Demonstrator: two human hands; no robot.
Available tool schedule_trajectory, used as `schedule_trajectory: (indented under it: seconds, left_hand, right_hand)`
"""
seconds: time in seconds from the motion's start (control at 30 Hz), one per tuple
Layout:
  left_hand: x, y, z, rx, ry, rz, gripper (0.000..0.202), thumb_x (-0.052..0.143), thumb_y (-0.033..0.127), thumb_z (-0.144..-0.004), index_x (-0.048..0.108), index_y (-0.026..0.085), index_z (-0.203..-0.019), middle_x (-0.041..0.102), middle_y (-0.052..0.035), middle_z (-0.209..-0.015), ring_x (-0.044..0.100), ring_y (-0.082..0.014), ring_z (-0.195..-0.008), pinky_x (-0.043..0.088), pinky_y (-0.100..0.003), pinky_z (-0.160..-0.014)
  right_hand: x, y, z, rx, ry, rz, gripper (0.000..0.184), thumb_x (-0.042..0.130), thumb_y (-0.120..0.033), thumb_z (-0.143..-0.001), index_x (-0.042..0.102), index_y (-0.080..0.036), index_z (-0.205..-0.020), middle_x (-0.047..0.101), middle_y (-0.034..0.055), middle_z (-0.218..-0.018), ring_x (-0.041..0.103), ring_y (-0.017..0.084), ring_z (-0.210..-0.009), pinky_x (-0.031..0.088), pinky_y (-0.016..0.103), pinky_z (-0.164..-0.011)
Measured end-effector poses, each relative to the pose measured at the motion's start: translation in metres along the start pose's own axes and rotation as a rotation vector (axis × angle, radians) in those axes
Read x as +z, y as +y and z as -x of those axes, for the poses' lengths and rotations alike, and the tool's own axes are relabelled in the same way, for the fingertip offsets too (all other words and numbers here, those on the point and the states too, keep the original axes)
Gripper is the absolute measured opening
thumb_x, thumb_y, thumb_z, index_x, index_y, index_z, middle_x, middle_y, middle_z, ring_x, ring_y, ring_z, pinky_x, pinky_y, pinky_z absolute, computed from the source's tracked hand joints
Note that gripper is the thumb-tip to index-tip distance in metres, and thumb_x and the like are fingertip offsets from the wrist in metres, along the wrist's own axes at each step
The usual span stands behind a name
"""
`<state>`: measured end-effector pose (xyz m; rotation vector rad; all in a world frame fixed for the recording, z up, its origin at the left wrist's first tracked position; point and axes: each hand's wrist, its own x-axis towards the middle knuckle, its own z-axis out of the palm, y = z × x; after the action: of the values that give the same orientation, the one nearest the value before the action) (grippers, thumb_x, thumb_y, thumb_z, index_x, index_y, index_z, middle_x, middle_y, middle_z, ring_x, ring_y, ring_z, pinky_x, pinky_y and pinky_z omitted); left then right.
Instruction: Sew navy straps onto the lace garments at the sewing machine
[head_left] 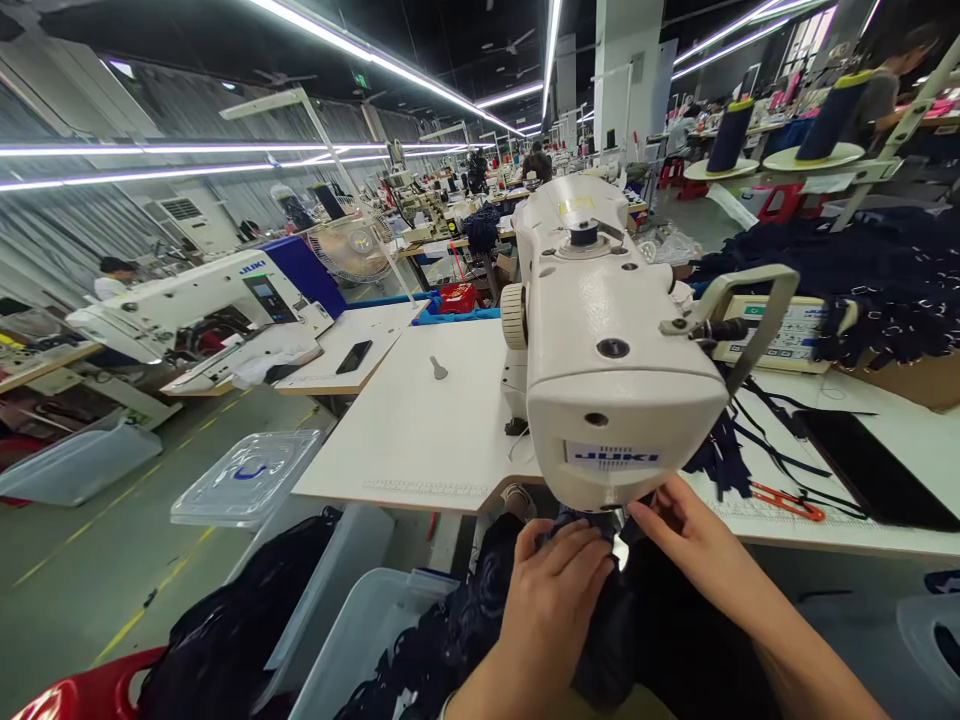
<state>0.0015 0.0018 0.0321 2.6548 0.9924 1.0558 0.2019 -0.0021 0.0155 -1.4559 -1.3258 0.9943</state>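
A white JUKI sewing machine point(615, 400) stands right in front of me, its head over the work. Below the head, my left hand point(555, 590) has its fingers bent together over dark navy fabric point(607, 640), close to the shiny metal part point(620, 552) under the needle area. From the other side my right hand point(690, 535) pinches a dark edge of the fabric just beneath the head. The fingertips of this hand are partly hidden, and so is the needle.
Red-orange thread snips point(787, 502), navy straps and a black tablet point(877, 465) lie on the right of the table. A flat metal piece point(437, 368) and a phone point(354, 357) lie to the left. Plastic bins point(375, 610) of navy pieces stand below. Co-workers sit farther off.
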Motion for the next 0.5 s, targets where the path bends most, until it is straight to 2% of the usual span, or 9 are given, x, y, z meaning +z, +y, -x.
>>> schedule_trajectory:
  seconds: [0.1,0.2,0.33,0.5]
  left_hand:
    - [-0.007,-0.012,-0.002,-0.029,-0.036,0.133,0.019,0.047,0.022,-0.101,0.065,0.023,-0.102,0.073,0.0014,-0.104,0.068,-0.0156,-0.099,0.039,-0.033,-0.088]
    - [-0.011,-0.018,-0.004,-0.002,-0.069,0.177,0.017,0.050,0.027,-0.100,0.067,0.024,-0.103,0.072,0.0007,-0.108,0.069,-0.0167,-0.098,0.040,-0.033,-0.084]
    - [-0.012,-0.019,-0.006,0.040,-0.099,0.141,0.023,0.049,0.033,-0.101,0.070,0.025,-0.103,0.073,-0.0013,-0.106,0.068,-0.0183,-0.099,0.042,-0.033,-0.084]
    - [-0.010,-0.017,-0.007,0.096,-0.067,0.068,0.028,0.044,0.035,-0.102,0.069,0.023,-0.105,0.073,-0.0018,-0.104,0.068,-0.0179,-0.098,0.044,-0.035,-0.085]
  right_hand:
    - [0.005,-0.001,0.003,0.016,0.001,0.044,0.022,0.053,-0.044,-0.090,0.050,-0.024,-0.097,0.049,-0.0025,-0.077,0.049,0.016,-0.071,0.043,0.029,-0.067]
    - [0.015,0.002,0.004,0.027,-0.001,0.036,0.021,0.052,-0.044,-0.090,0.050,-0.024,-0.096,0.049,-0.0023,-0.078,0.050,0.017,-0.072,0.043,0.029,-0.067]
    - [0.025,0.004,0.005,0.028,0.065,-0.042,0.021,0.053,-0.044,-0.089,0.050,-0.024,-0.093,0.050,-0.0025,-0.076,0.050,0.017,-0.072,0.043,0.028,-0.067]
    - [0.031,-0.001,0.008,0.068,0.124,-0.110,0.023,0.056,-0.044,-0.085,0.049,-0.023,-0.091,0.053,-0.0014,-0.077,0.051,0.017,-0.071,0.045,0.028,-0.066]
